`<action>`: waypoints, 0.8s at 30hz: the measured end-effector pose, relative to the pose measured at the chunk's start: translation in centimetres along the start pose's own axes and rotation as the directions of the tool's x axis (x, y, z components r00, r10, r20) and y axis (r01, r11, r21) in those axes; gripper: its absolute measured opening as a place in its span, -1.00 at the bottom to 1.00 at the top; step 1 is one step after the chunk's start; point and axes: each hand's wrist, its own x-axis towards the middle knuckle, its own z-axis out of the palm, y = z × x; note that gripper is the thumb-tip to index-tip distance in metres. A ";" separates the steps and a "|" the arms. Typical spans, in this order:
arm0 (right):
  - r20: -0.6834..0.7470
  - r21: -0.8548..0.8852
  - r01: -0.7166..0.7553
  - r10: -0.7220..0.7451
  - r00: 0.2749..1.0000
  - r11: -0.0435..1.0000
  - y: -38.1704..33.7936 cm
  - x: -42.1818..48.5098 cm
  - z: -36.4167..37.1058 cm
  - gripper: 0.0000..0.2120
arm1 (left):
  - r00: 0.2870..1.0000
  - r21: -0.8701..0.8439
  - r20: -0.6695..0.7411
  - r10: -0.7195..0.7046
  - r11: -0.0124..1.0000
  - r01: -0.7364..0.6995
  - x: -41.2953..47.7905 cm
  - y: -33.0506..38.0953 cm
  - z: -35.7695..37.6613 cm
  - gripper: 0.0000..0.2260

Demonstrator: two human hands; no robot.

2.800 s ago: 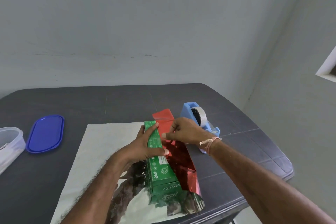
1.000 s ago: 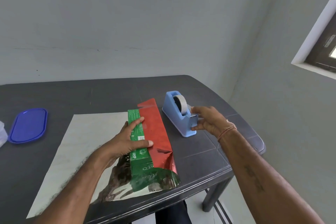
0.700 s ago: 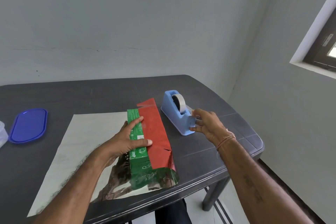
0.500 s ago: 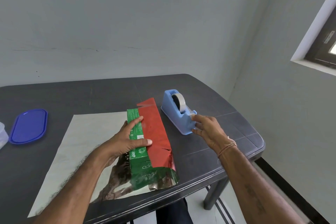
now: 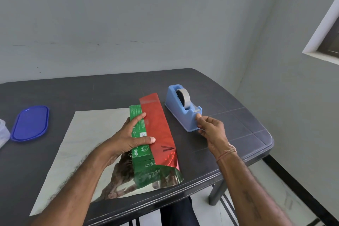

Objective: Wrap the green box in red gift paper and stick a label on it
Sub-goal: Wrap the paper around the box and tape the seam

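Head view.

Green box (image 5: 137,115): lies lengthwise on the sheet, toward the table's front right corner.

Red gift paper (image 5: 157,124): spreads silver side up beneath the box, out to the left and down to the front edge. Folds up at the right margin and over the box top, red face outward.

Left hand (image 5: 128,137): presses flat on the box with straight, spread fingers and the thumb on the flap's edge. Judged to pin the fold until tape arrives.

Tape dispenser (image 5: 183,115): stands just right of the flap, near the right edge, within easy reach.

Right hand (image 5: 211,130): meets the dispenser's near end below the cutter, with fingertips drawn together. Judged to be fetching a strip; cannot tell whether any tape sits between them.

Table (image 5: 91,93): dark, matt, with rounded corners.

Blue lid (image 5: 30,123) and clear tub (image 5: 2,134): by the left edge, well apart from the work.

Label: none in sight.

Room: plain grey walls, window recess (image 5: 326,42) at right, pale floor below.
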 end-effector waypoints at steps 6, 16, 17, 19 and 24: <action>-0.126 -0.143 0.023 -0.041 0.991 0.989 1.4 0.1 0.3 -0.83 | 1.000 -0.026 0.027 -0.008 1.000 0.009 -0.2 0.3 0.0 0.03; 0.219 -0.106 0.255 -0.227 0.949 0.961 -0.3 -6.1 3.0 -0.81 | 1.000 0.051 -0.014 0.011 0.999 -0.010 0.0 -0.1 -0.1 -0.01; 0.277 -0.119 0.287 -0.246 0.929 0.951 -1.1 -6.1 4.1 -0.86 | 1.000 0.047 -0.015 0.019 0.999 -0.018 -0.1 -0.2 -0.2 0.00; 0.392 -0.157 0.304 -0.224 0.892 0.939 -2.6 -5.6 6.4 -0.93 | 1.000 0.046 -0.014 0.018 0.999 -0.017 0.2 -0.4 -0.3 -0.04; 0.485 -0.330 0.301 -0.113 0.867 0.895 -4.1 -3.5 9.6 -0.93 | 0.988 0.027 -0.153 0.003 1.000 0.001 1.2 0.5 -0.5 -0.51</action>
